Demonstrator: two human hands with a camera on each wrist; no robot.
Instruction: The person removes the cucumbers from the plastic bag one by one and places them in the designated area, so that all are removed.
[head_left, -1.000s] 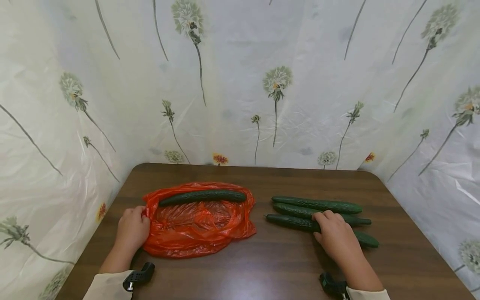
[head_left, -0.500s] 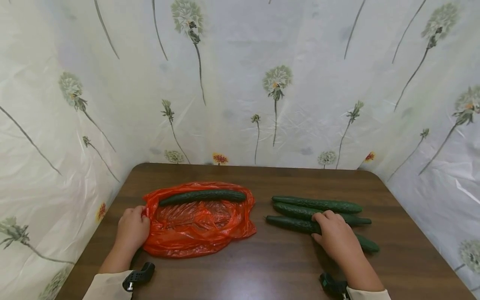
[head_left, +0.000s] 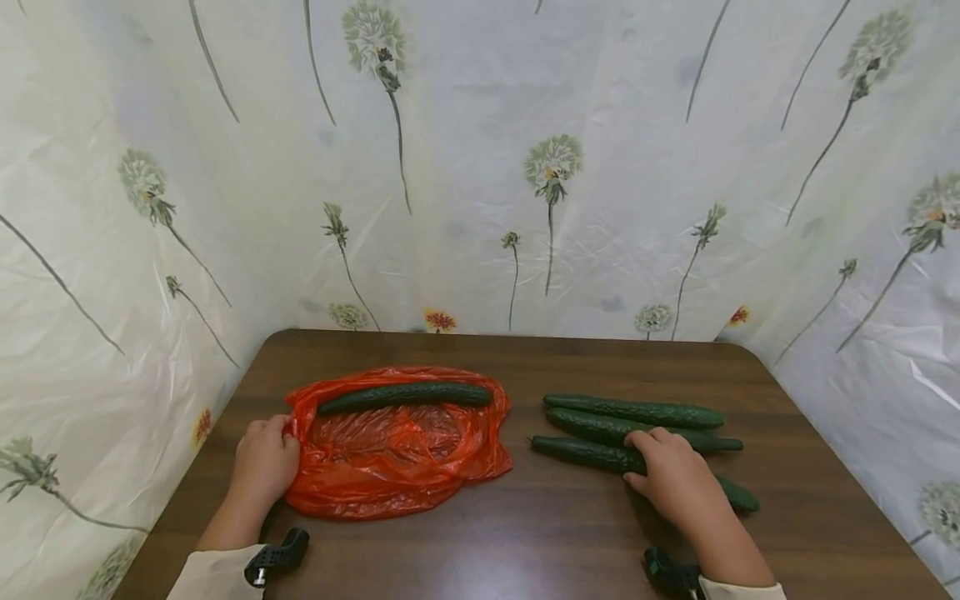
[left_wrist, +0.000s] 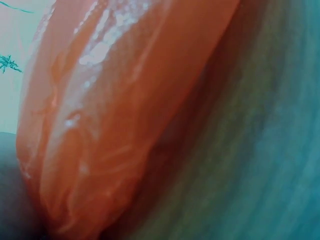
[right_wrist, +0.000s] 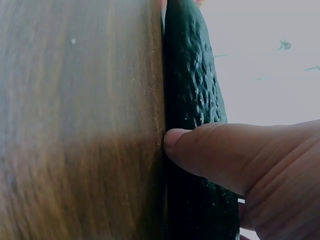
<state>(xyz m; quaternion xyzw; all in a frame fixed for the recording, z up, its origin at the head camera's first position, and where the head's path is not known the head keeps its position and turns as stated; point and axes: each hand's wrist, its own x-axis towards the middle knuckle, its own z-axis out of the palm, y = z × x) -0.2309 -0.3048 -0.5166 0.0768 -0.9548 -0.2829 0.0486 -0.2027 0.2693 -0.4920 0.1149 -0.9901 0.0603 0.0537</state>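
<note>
In the head view an orange-red plastic bag lies spread on the table with its mouth open. One cucumber rests inside along its far side. My left hand pinches the bag's left edge; the fingertips are hidden by the film. At the right lie three cucumbers side by side. My right hand grips the nearest cucumber around its middle, thumb on the near side, as the right wrist view also shows. Just beyond are the middle cucumber and the far cucumber, both on the tabletop.
The brown wooden table has rounded far corners. A pale curtain printed with dandelions hangs behind it and at both sides. Bare tabletop separates the bag from the three cucumbers. Each wrist carries a black camera mount.
The nearest cucumber has shifted slightly toward me, with my right hand on it. My left hand and the bag have stayed in place.
</note>
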